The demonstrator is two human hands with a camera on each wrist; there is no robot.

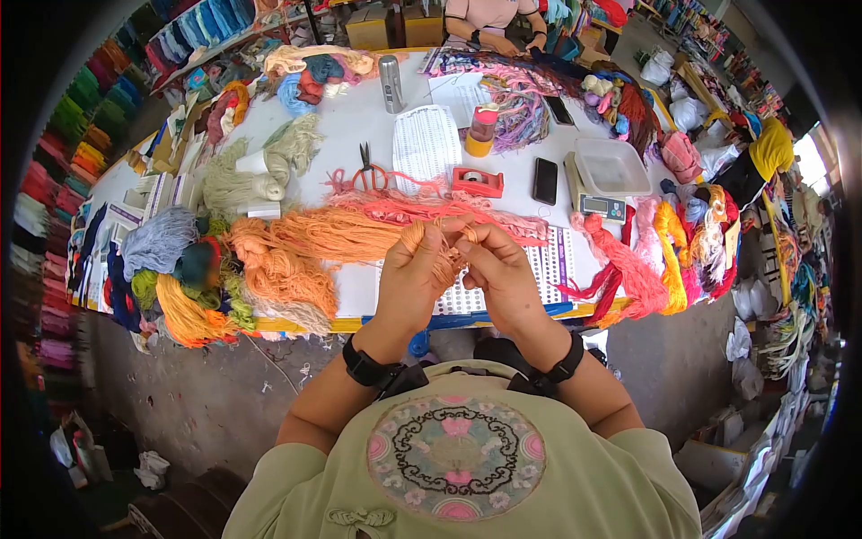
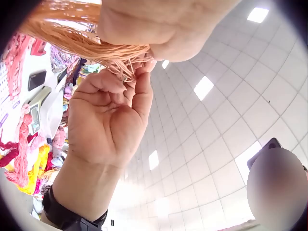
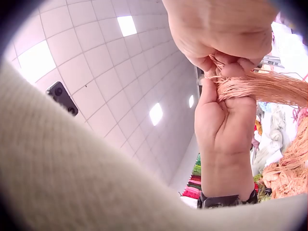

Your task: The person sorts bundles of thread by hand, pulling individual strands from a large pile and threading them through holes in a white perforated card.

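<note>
A skein of orange yarn (image 1: 346, 235) stretches from the left across the table to both hands, which meet in front of the chest. My left hand (image 1: 409, 287) grips the bundle near its end, and the strands (image 3: 272, 89) run out of its fist in the right wrist view. Fingertips of my right hand (image 1: 510, 283) pinch thin strands at that end, right beside the left fingertips. In the left wrist view, loose strand ends (image 2: 126, 67) spread between the two hands. Coral-pink yarn (image 1: 395, 208) lies just behind the orange skein.
Black-handled scissors (image 1: 366, 166), a red tape dispenser (image 1: 478, 182), a phone (image 1: 545, 181) and a scale (image 1: 603, 207) stand beyond the hands. Yarn piles (image 1: 184, 260) crowd the left; red and yellow skeins (image 1: 633, 269) lie right. Another person (image 1: 494, 27) works across the table.
</note>
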